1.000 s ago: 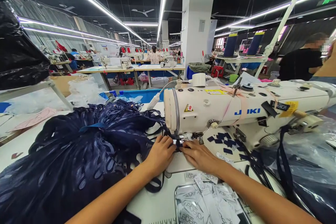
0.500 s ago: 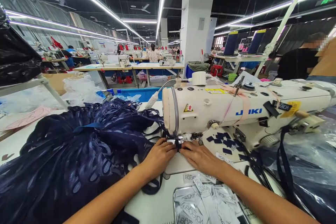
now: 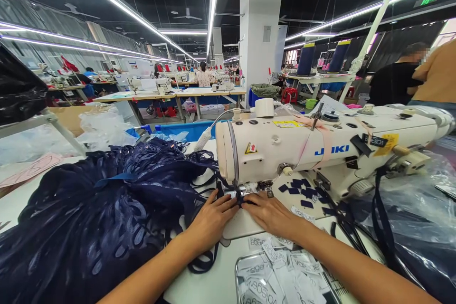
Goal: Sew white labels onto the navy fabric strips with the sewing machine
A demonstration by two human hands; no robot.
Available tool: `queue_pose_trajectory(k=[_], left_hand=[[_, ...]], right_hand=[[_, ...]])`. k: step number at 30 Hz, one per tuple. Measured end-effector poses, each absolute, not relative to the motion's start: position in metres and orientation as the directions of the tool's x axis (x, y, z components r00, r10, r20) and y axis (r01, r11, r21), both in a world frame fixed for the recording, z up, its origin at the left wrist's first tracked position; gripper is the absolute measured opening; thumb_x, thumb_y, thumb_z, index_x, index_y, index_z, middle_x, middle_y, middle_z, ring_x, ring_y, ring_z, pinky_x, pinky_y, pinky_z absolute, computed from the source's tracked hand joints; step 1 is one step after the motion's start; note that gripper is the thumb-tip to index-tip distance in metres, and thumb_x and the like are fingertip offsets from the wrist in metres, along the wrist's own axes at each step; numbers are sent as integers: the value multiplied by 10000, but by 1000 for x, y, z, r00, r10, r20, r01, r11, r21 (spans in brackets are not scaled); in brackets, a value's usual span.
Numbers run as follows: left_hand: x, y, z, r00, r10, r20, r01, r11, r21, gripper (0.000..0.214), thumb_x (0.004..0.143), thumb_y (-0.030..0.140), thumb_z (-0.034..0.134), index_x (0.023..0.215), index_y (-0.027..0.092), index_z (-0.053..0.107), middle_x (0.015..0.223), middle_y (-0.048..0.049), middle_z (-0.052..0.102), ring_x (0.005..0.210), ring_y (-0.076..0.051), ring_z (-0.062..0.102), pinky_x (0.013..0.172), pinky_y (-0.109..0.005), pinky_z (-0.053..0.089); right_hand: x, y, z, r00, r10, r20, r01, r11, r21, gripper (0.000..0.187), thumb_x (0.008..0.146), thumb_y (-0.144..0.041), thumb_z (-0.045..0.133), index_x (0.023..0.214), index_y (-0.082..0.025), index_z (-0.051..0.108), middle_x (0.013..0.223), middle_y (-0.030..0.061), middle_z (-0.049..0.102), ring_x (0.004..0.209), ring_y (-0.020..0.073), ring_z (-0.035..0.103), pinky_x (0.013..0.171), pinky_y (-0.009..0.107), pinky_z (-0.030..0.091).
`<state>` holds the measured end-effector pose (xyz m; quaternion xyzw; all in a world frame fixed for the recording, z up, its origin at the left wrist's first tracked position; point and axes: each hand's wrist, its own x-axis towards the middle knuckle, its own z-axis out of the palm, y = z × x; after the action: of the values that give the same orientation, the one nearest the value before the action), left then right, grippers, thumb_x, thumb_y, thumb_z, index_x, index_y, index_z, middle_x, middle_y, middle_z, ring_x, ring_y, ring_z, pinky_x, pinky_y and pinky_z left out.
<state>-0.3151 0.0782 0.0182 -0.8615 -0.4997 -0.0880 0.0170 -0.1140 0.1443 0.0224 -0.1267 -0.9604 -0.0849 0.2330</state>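
My left hand [image 3: 213, 221] lies palm down, fingers stretched far and rightward, thumb spread. My right hand [image 3: 271, 213] lies flat too, fingers pointing left. Their fingertips nearly meet. My left forearm [image 3: 149, 270] and right forearm [image 3: 356, 273] come in bare from the near edge, angling toward each other.

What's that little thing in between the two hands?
In the head view, a narrow navy strap lies between the left hand and right hand, under the sewing machine.

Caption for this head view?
Left hand and right hand press a dark strap under a white sewing machine, navy fabric heaped beside.
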Motion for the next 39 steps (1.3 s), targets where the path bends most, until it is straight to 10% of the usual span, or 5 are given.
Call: queue_pose_trajectory(k=[20, 26, 31, 39], left_hand=[[-330, 99, 18, 482, 857, 182, 863, -500, 72, 522, 735, -17, 377, 1195, 194, 508, 1288, -50, 491, 1221, -222, 395, 1042, -521, 233], [-305, 80, 36, 331, 895, 298, 942, -329, -58, 359, 802, 399, 507, 946, 100, 644, 981, -137, 609, 994, -283, 508, 886, -444, 390], [-288, 73, 40, 129, 957, 258, 983, -89, -161, 406, 796, 389, 476, 991, 68, 630, 887, -166, 618, 891, -300, 532, 852, -486, 356], [-304, 102, 29, 261, 933, 249, 957, -217, -193, 245, 811, 197, 458, 1004, 184, 609, 1016, -104, 611, 1024, -273, 501, 950, -533, 273]], right_hand=[[-117, 153, 23, -829, 530, 180, 528, 847, -62, 372, 859, -243, 470, 1208, -132, 534, 1182, 115, 546, 1041, 265, 526, 902, 413, 434], [-123, 157, 19, -753, 621, 217, 640, 768, 23, 315, 876, -239, 449, 1152, -151, 574, 1018, 116, 622, 940, 250, 573, 812, 361, 472], [-125, 147, 29, -783, 589, 201, 621, 756, 206, 312, 858, -277, 488, 1097, -102, 588, 959, 161, 623, 933, 287, 565, 829, 404, 429], [-107, 135, 39, -893, 432, 125, 449, 869, 207, 293, 680, 14, 508, 943, -60, 614, 967, 141, 578, 906, 227, 545, 812, 320, 432]])
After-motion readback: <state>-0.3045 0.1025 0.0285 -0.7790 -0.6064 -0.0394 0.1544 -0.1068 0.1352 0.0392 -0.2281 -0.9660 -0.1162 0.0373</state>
